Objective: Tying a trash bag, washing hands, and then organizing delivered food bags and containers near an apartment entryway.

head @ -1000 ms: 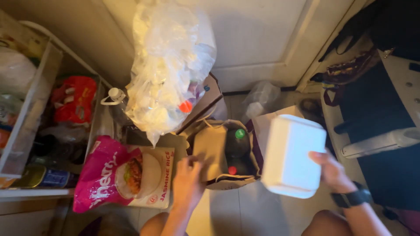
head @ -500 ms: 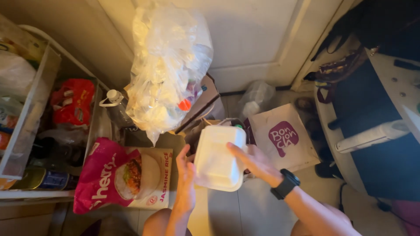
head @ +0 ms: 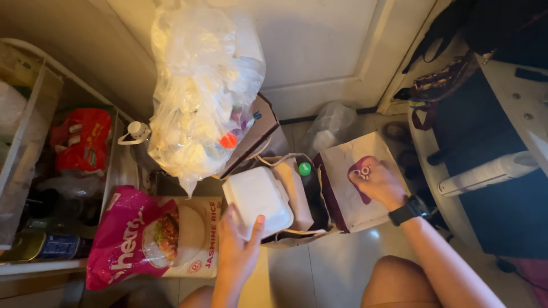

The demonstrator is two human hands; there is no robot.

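A white door (head: 319,51) fills the top of the view, with a floor of pale tiles (head: 331,274) below it. Against the door hangs a big clear plastic sack (head: 200,85) stuffed with white packaging. To the left stands a shelf unit (head: 34,142) holding a red packet (head: 80,140) and cans. On the floor in front of it lies a pink and white rice bag (head: 154,236). Right of the rice bag stands a brown paper bag (head: 297,197), open at the top, with a dark bottle with a green cap (head: 305,169) upright inside. Just beside that, to the right, leans a white paper bag with a purple mark (head: 348,188).

The white foam box (head: 257,202) sits over the left part of the brown paper bag's mouth, tilted slightly. The left hand (head: 237,251) holds it from below, thumb and fingers spread and pressed against its near edge. The right hand (head: 377,182), with a black watch (head: 406,212) at the wrist, lies flat on the front of the white paper bag, fingers loosely curled and clamped on nothing.
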